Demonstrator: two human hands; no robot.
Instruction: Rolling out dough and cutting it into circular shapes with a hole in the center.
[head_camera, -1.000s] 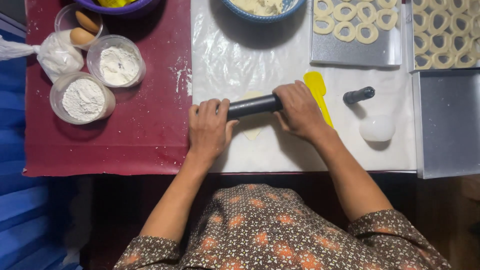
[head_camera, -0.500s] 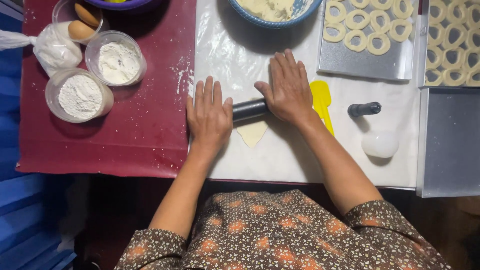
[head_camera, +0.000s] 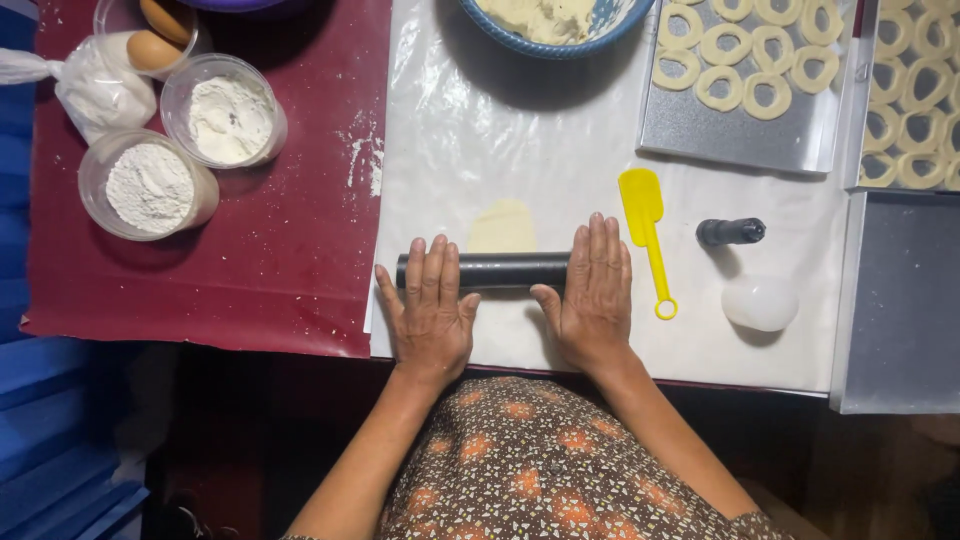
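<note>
Rolling pin, black and lying crosswise, sits on the white sheet near the front edge of the tabletop, with both of a person's bare hands flat on top of it. The left hand covers the pin's left end, palm down, fingers straight and slightly spread, not curled around it. The right hand presses on the right end in the same way, fingers extended and close together, thumb angled out toward the middle. A pale piece of dough lies on the sheet just behind the pin, its near edge touching or slipping under the roller.

Just right of the right hand lies a yellow spatula, handle pointing toward the front edge. Farther right are a short black handle and a white round cutter, near each other. At the back edge a blue bowl holds more dough, and beside it a metal tray carries ring-shaped dough pieces; a second tray of rings fills the back right corner, with another tray in front of it. On the red cloth at the left stand two tubs of flour, a plastic bag and eggs.
</note>
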